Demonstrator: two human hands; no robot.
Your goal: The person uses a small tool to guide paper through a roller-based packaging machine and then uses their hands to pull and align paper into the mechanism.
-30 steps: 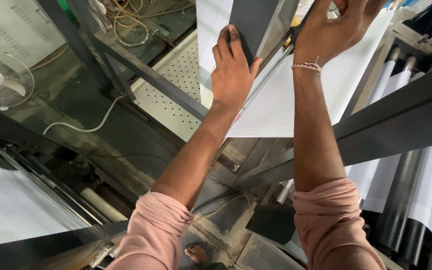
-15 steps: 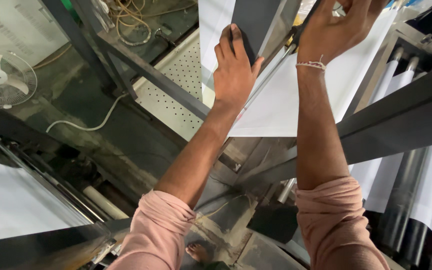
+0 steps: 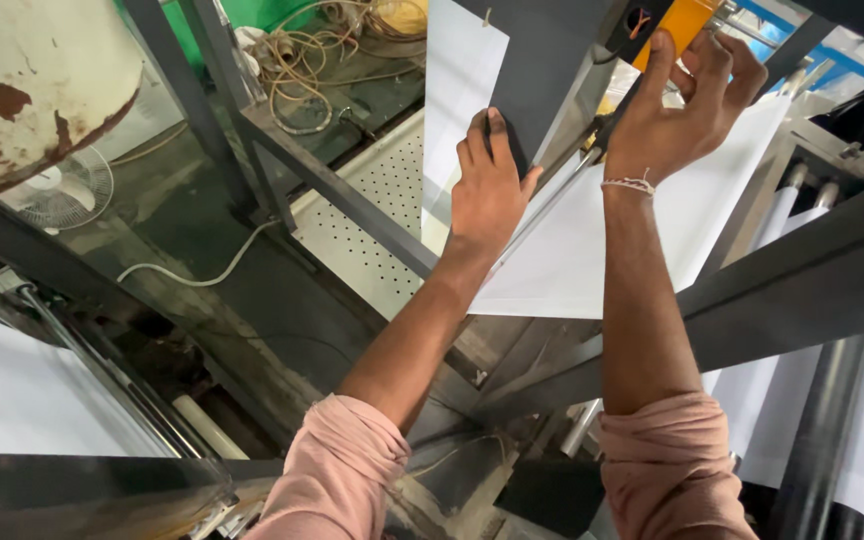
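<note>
Left hand (image 3: 487, 190) gripping dark panel (image 3: 542, 70), right hand (image 3: 682, 105) seemingly clasping orange tool (image 3: 674, 28) just beside

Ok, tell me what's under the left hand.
The left hand presses on a dark grey panel, with a white sheet beside it. Whatever lies behind the panel is covered.

White sheet (image 3: 642, 250); dark grey plate (image 3: 542, 60); orange block (image 3: 677, 25); pink sleeves (image 3: 337, 480); white perforated panel (image 3: 372, 220); rust-spotted cream drum (image 3: 32, 90).
</note>
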